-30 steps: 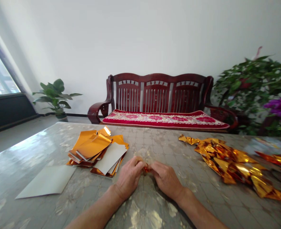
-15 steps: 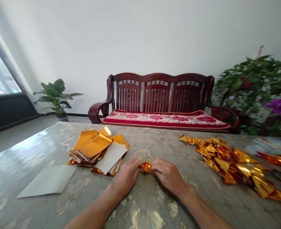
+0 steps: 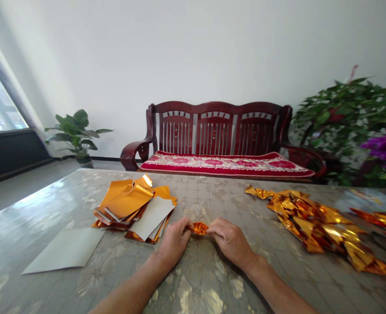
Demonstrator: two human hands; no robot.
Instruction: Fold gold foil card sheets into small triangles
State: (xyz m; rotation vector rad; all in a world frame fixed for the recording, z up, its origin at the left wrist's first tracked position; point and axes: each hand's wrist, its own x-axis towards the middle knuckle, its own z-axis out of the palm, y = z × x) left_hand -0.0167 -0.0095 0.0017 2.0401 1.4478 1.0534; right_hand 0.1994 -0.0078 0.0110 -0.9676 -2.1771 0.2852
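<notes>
Between my two hands is a small crumpled piece of shiny orange-gold foil paper (image 3: 200,228), just above or on the table. My left hand (image 3: 175,239) pinches its left end and my right hand (image 3: 229,240) its right end, the fingers of both closed. The fingers hide the ends. Left of my hands lies a loose pile of gold foil paper sheets (image 3: 127,200), some with the pale backing up. A single pale sheet (image 3: 65,250) rests flat farther left. On the right is a heap of folded, twisted gold foil pieces (image 3: 313,220).
The table (image 3: 212,192) has a patterned, glossy cover. A clear plastic bag (image 3: 363,199) lies at its right side, near a dark object I cannot make out. Beyond the table stand a wooden bench (image 3: 214,131) with a red cushion, and potted plants (image 3: 78,131) at both sides.
Both hands keep their pinch on the foil piece and have hardly moved. The whole view has shifted very slightly.
</notes>
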